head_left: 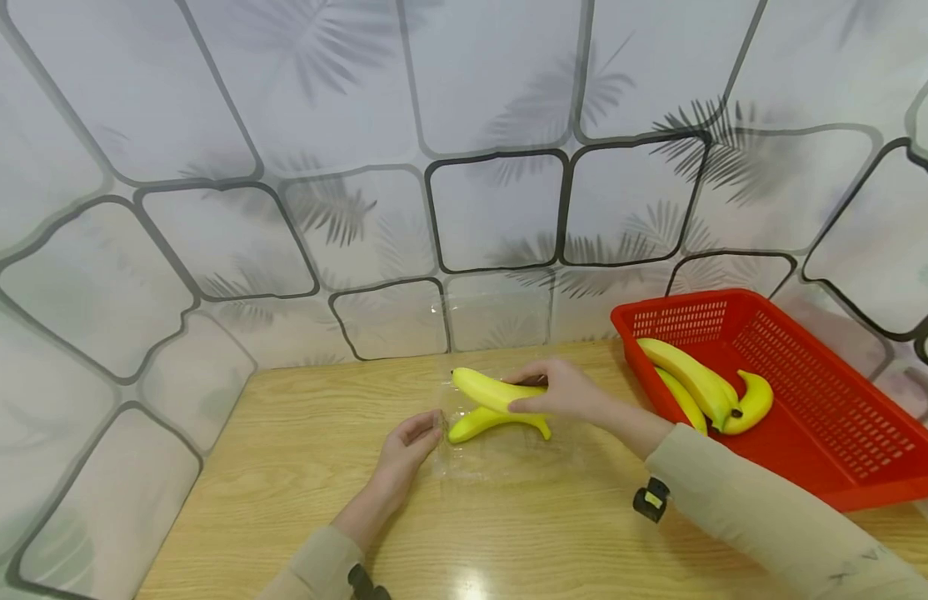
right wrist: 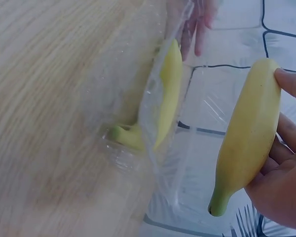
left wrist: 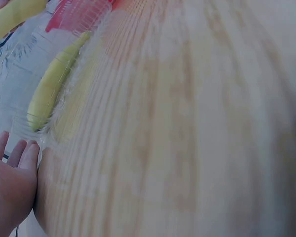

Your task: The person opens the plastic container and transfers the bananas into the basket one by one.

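My right hand (head_left: pixel 565 390) holds a yellow banana (head_left: pixel 485 390) over a clear plastic box (head_left: pixel 501 458). In the right wrist view, thumb and fingers grip this banana (right wrist: pixel 249 133) from one side, its stem pointing down. A second banana (head_left: pixel 494 423) lies inside the box; the left wrist view shows this lower banana (left wrist: pixel 54 84) through the ribbed wall. My left hand (head_left: pixel 406 454) is at the box's left side, fingertips right at the wall. Its fingers (left wrist: pixel 27 154) are fairly straight in the left wrist view.
A red plastic basket (head_left: pixel 816 392) with several bananas (head_left: pixel 689 379) stands on the right of the wooden table (head_left: pixel 299 442). Behind the table rises a patterned wall covering (head_left: pixel 494 217). The box's transparent raised lid (head_left: pixel 497 321) stands in front of it.
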A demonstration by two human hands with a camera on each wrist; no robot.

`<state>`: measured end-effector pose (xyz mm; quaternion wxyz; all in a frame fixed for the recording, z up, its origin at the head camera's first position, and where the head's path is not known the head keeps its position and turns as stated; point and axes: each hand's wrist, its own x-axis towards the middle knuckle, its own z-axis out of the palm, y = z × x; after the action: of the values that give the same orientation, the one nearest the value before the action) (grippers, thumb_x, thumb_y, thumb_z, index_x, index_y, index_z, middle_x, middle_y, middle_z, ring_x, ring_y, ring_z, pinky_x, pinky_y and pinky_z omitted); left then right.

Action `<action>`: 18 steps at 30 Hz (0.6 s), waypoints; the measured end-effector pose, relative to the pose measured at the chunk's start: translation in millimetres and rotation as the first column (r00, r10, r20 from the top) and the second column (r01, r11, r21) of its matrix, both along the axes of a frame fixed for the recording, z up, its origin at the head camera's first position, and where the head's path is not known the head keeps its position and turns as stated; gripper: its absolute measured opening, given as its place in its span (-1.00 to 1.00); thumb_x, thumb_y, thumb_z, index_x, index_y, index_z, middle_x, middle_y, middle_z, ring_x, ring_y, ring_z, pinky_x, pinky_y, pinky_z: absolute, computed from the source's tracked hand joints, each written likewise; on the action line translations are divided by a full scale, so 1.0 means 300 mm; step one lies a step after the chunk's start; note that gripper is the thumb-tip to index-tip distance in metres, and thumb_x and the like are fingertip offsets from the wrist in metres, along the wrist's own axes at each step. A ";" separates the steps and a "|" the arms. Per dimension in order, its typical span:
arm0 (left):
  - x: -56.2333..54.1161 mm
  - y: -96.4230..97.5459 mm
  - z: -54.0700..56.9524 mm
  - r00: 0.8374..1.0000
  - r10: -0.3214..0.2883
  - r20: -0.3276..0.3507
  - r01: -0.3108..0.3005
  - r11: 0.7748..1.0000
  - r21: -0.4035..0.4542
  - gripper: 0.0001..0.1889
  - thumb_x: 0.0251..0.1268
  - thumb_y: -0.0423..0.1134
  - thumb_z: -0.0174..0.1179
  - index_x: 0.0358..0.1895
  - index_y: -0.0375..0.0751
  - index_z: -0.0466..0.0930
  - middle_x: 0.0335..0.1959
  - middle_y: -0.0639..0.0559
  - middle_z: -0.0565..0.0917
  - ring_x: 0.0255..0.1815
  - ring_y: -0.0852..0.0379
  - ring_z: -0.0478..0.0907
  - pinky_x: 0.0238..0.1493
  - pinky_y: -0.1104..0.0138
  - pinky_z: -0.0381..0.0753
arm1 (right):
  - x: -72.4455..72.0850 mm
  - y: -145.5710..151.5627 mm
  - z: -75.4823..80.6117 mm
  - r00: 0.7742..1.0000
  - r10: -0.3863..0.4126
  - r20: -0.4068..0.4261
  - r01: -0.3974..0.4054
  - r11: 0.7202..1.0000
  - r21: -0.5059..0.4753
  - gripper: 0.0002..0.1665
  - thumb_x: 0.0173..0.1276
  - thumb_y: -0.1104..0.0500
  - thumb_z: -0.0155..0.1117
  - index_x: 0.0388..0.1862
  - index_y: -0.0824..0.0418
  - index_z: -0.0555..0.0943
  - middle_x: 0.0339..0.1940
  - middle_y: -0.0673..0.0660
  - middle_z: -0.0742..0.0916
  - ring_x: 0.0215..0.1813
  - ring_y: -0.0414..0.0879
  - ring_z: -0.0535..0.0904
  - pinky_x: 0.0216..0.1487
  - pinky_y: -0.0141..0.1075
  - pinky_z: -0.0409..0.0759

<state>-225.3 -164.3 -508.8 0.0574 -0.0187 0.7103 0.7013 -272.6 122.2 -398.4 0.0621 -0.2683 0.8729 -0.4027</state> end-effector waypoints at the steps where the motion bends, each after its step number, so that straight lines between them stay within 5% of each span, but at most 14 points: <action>1: 0.000 0.001 0.000 1.000 0.002 0.002 -0.002 1.000 0.004 -0.49 0.55 -0.32 0.23 0.44 -0.48 0.44 0.49 -0.35 0.52 0.50 -0.13 0.49 0.36 0.50 0.58 | -0.001 0.005 0.007 1.000 0.006 -0.011 -0.006 1.000 -0.005 -0.53 0.28 0.17 0.60 0.15 0.32 0.78 0.05 0.27 0.86 0.08 0.12 0.80 0.20 0.03 0.79; 11: 0.000 0.001 -0.004 1.000 0.008 -0.001 -0.008 1.000 0.020 -0.50 0.54 -0.36 0.22 0.44 -0.50 0.44 0.48 -0.37 0.52 0.48 -0.13 0.50 0.29 0.58 0.58 | -0.018 0.061 0.078 1.000 -0.003 0.013 0.003 1.000 0.002 -0.51 0.35 0.16 0.56 0.21 0.31 0.75 0.13 0.28 0.84 0.17 0.18 0.76 0.30 0.12 0.73; 18: 0.000 0.003 -0.002 1.000 0.010 -0.005 -0.010 1.000 0.021 -0.50 0.54 -0.36 0.21 0.44 -0.50 0.44 0.48 -0.37 0.52 0.48 -0.13 0.50 0.29 0.57 0.58 | -0.035 0.107 0.111 0.999 -0.030 0.022 0.030 1.000 0.010 -0.50 0.35 0.13 0.57 0.23 0.25 0.76 0.15 0.25 0.84 0.10 0.05 0.78 0.06 -0.31 0.76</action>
<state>-225.3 -163.5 -509.4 0.0525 -0.0199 0.7030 0.7090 -283.1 154.4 -365.2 0.0670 -0.2506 0.8781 -0.4022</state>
